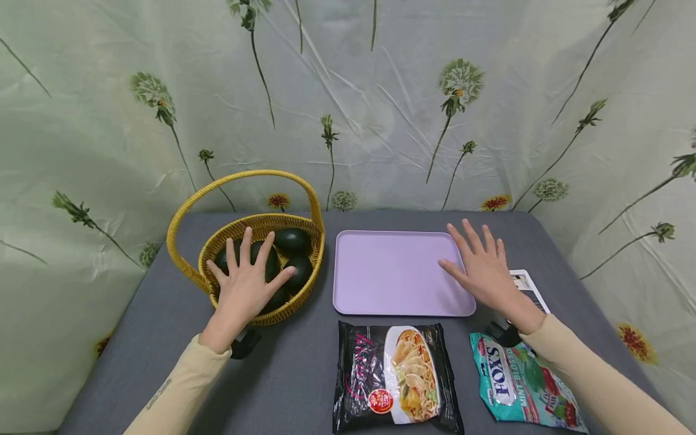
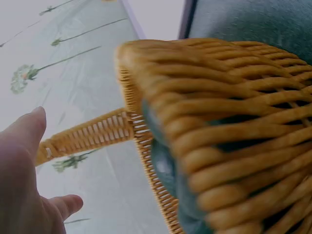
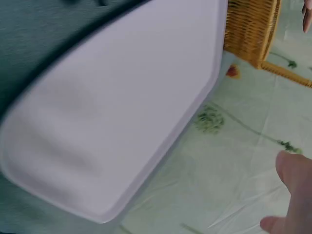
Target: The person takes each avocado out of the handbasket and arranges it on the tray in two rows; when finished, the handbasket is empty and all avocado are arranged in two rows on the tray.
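Wicker basket (image 1: 228, 237) at the table's (image 1: 304, 362) left holds dark avocados (image 1: 292, 240) — the left hand (image 1: 244, 287) hovers over them, fingers spread straight, gripping nothing. The right hand (image 1: 486, 270), also flat and spread, lies over the right edge of the lilac tray (image 1: 388, 272) beside the basket — a noodle packet (image 1: 396, 377) and a mint bag (image 1: 516, 380) lie nearer the person.
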`<state>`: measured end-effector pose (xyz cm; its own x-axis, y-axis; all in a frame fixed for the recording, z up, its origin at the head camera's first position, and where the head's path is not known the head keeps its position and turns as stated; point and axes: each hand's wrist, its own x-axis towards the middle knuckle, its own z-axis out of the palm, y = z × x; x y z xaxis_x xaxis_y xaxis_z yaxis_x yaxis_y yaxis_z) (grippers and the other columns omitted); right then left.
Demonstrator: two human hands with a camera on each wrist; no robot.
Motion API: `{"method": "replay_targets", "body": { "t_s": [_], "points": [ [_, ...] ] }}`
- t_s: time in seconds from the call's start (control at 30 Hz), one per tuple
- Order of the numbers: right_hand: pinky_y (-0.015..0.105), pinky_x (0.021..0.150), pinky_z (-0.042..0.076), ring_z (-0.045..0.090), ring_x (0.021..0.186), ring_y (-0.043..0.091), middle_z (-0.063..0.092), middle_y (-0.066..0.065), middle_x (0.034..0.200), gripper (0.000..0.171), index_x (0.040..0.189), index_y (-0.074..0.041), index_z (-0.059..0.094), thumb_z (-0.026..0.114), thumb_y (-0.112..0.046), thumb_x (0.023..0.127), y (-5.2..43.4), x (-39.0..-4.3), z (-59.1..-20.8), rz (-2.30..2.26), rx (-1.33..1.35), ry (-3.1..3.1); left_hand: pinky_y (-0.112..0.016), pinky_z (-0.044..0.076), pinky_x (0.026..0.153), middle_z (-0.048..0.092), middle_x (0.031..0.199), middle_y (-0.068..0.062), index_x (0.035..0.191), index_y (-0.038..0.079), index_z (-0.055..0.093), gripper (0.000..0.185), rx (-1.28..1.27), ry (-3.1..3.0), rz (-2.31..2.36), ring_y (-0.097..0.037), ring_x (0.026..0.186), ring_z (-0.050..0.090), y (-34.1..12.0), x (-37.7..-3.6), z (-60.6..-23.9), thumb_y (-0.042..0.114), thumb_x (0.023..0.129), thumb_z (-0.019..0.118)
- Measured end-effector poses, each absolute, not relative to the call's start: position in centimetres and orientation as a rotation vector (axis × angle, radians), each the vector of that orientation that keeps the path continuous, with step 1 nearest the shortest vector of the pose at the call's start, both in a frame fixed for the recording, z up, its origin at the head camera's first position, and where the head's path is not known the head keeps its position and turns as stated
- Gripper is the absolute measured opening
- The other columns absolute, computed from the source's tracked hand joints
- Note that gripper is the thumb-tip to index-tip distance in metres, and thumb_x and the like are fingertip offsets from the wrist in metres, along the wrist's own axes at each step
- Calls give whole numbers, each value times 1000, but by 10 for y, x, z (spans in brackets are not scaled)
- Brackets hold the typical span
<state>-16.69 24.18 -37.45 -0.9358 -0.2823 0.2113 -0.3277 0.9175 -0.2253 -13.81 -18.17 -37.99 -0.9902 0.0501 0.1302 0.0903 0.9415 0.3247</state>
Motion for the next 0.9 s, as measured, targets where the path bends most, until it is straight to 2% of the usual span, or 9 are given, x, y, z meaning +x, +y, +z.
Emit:
{"method": "replay_targets", "body": {
  "t_s": [0.13, 0.27, 0.37, 0.5, 0.57, 0.67, 0.77, 0.9],
  "points": [
    [67, 103, 9, 10, 137, 50, 18, 24, 153, 72, 151, -8, 26, 61, -35, 94, 222, -174, -365, 449, 635, -2887, -76, -5, 94, -3, 158, -18, 155, 22, 16, 84, -141, -2919, -582, -48, 139, -10, -184, -129, -372, 63, 90, 50],
    [63, 104, 18, 17, 138, 45, 20, 22, 153, 71, 151, -7, 26, 62, -30, 94, 197, -183, -356, 603, 852, -2856, -72, 3, 99, -1, 158, -15, 155, 22, 18, 79, -195, -2848, -756, -46, 140, -4, -190, -116, -364, 58, 93, 51],
    [58, 105, 23, 22, 139, 38, 23, 18, 153, 69, 152, -10, 26, 61, -30, 96, 174, -189, -350, 796, 1026, -2849, -71, 12, 98, 0, 159, -11, 155, 25, 18, 71, -213, -2792, -961, -43, 141, 1, -199, -104, -361, 49, 96, 51],
    [52, 103, 31, 32, 135, 31, 30, 12, 151, 65, 152, -15, 27, 59, -29, 97, 138, -198, -347, 1071, 1229, -2837, -67, 25, 95, 12, 157, -10, 153, 27, 24, 62, -200, -2652, -1210, -40, 139, 16, -213, -87, -364, 32, 99, 54],
    [48, 101, 36, 38, 132, 29, 33, 10, 150, 64, 152, -16, 28, 59, -27, 97, 120, -203, -348, 1193, 1313, -2816, -59, 29, 98, 23, 153, -10, 151, 26, 30, 57, -159, -2577, -1295, -36, 136, 26, -219, -79, -369, 24, 100, 55],
    [42, 98, 41, 44, 126, 29, 34, 11, 149, 62, 151, -12, 30, 59, -21, 97, 91, -207, -351, 1374, 1423, -2767, -35, 34, 103, 34, 145, -6, 149, 23, 35, 52, -20, -2489, -1417, -26, 130, 37, -225, -66, -378, 18, 100, 53],
    [37, 96, 43, 47, 122, 32, 35, 14, 148, 60, 150, -8, 31, 58, -15, 97, 64, -210, -357, 1538, 1527, -2715, -16, 37, 93, 39, 138, -3, 148, 19, 38, 48, 182, -2402, -1516, -18, 125, 43, -230, -56, -389, 19, 101, 51],
    [33, 95, 42, 47, 122, 35, 34, 15, 149, 60, 151, -7, 28, 56, -12, 98, 32, -212, -365, 1696, 1629, -2710, -12, 39, 84, 39, 134, -3, 147, 15, 41, 47, 394, -2311, -1618, -14, 117, 44, -232, -48, -404, 23, 101, 50]
  ]
}}
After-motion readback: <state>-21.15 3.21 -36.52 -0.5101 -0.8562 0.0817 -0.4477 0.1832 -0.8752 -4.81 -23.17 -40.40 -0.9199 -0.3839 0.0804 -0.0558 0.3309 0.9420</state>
